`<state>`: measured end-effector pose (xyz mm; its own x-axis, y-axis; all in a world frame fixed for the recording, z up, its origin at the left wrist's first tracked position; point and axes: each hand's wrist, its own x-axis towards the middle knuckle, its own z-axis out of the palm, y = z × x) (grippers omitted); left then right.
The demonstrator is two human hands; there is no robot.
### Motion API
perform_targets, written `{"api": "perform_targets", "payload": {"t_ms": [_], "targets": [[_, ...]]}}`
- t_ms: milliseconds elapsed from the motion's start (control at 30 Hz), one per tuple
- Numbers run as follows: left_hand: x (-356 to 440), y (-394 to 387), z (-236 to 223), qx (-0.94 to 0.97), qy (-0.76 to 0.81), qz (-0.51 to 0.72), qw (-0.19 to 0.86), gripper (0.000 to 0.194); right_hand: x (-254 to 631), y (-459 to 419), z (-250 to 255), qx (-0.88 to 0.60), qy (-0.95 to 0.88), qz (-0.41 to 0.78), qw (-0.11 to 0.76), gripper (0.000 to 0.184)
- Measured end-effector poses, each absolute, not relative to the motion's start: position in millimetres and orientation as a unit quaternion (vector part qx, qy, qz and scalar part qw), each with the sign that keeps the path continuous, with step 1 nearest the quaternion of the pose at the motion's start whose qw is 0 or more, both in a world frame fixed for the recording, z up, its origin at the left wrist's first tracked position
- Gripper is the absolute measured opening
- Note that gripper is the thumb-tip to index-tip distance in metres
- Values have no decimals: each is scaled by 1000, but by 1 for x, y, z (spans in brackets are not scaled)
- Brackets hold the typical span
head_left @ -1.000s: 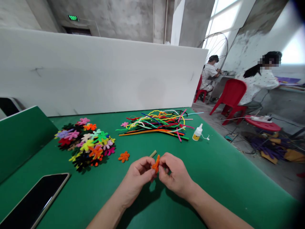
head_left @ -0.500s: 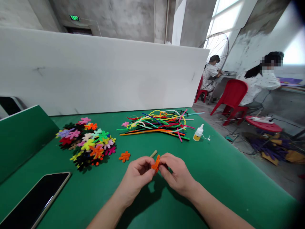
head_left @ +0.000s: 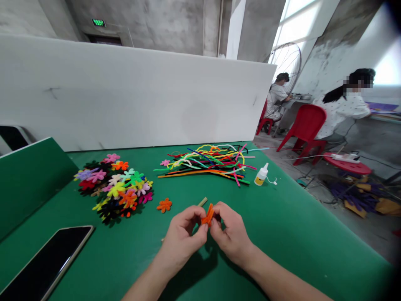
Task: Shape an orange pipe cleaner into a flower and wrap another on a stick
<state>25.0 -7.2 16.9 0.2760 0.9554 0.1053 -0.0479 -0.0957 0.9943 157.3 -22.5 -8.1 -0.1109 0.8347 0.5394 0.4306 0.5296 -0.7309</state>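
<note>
Between the fingertips of both hands is a folded orange pipe cleaner (head_left: 208, 216), bent into short loops. My left hand (head_left: 188, 232) pinches it from the left, thumb and forefinger closed on it. On its other side my right hand (head_left: 230, 232) grips it with thumb and fingertips. A thin tan stick (head_left: 203, 202) lies on the table behind my left hand, its middle hidden by that hand. To the left rests a finished orange pipe-cleaner flower (head_left: 164, 205).
A heap of colourful pipe-cleaner flowers (head_left: 116, 189) is on the left, near a phone (head_left: 46, 263). Loose pipe cleaners (head_left: 206, 161) lie at the back, beside a small glue bottle (head_left: 261, 175). A white partition (head_left: 140, 96) borders the green table (head_left: 300, 234). People sit at the right.
Both hands have shifted slightly right with the orange pipe cleaner still between them. More of the stick's near end shows at the left hand. The table items stay put.
</note>
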Motion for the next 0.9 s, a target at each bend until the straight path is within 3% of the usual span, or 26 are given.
{"api": "perform_targets", "payload": {"t_ms": [567,900], "targets": [[24,-6,15,574,403,467,538,8,151,-20,-12,-433,-638,349,532,13],[24,-3,4,441,341,397,729,7,159,-18,-9,-462,-711,181,498,11]]}}
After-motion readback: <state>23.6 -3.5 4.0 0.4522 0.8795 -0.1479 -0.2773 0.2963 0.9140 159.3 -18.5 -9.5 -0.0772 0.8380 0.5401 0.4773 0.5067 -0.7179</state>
